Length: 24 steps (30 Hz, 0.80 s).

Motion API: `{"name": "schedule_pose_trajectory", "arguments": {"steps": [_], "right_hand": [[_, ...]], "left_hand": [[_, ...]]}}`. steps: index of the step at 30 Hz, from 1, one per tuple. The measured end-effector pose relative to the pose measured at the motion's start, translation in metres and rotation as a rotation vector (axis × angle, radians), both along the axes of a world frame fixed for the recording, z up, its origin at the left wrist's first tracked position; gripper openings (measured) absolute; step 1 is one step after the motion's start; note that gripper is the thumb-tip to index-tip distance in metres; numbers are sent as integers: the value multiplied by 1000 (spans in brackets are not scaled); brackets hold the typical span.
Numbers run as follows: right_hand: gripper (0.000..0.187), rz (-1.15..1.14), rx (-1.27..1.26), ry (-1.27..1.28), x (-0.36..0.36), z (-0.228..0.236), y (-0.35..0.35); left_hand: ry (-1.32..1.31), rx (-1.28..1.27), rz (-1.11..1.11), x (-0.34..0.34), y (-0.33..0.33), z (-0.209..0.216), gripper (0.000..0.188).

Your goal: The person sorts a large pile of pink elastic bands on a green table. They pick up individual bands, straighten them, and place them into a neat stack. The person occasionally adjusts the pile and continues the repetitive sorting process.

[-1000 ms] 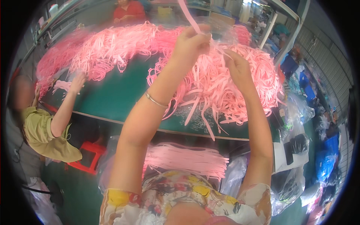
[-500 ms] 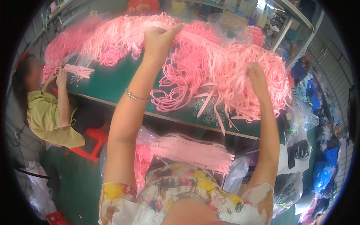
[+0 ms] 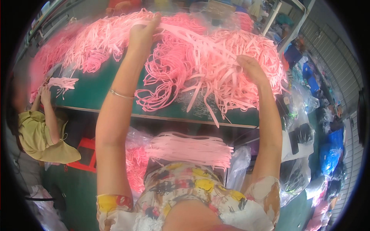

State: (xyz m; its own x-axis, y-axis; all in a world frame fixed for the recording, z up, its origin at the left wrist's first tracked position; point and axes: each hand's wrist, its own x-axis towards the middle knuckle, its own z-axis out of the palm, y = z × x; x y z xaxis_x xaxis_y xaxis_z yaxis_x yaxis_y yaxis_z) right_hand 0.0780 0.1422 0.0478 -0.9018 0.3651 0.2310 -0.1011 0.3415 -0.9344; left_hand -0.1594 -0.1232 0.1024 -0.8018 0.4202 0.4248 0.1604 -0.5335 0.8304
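Note:
My left hand (image 3: 142,35) is raised over the far part of the table, closed on a flat pale pink strap (image 3: 179,30). The strap stretches to the right, over a loose heap of pink straps (image 3: 250,46). At its other end my right hand (image 3: 251,69) is closed, with the thumb and fingers pinching the strap beside the heap. Between my arms, a tangle of darker pink cords (image 3: 163,71) lies on the green table (image 3: 111,82). Small clear pieces (image 3: 198,104), too fine to name, lie near the table edge.
A co-worker in a green top (image 3: 36,134) handles a small pink bundle (image 3: 63,82) at the left. Another strap bundle (image 3: 190,148) lies across my lap. A red stool (image 3: 86,154) stands below the table. Plastic bags (image 3: 296,177) crowd the right side.
My right hand has risen toward the strap and its fingers have closed on it. My left hand keeps its hold. The whole view has shifted, so the table appears farther left.

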Motion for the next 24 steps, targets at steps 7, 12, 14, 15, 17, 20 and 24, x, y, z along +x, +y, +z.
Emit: {"name": "schedule_pose_trajectory", "arguments": {"steps": [7,12,14,15,17,20,24], "right_hand": [[26,205,-541,211,10,-35,6],[19,240,-627,334,22,-59,12],[16,131,-709,419,23,-71,14],[15,59,-666,415,24,-76,22],[13,-85,-580,405,24,-83,38],[13,-258,-377,480,21,-76,34],[15,-669,-107,500,17,-75,45]], "left_hand": [[287,-82,-142,29,28,48,25],[256,30,-299,58,58,74,21],[286,83,-349,66,67,77,22],[331,69,-371,71,72,79,22],[420,39,-414,84,79,86,22],[456,-24,-379,113,82,99,21],[512,71,-483,131,93,116,21]]}}
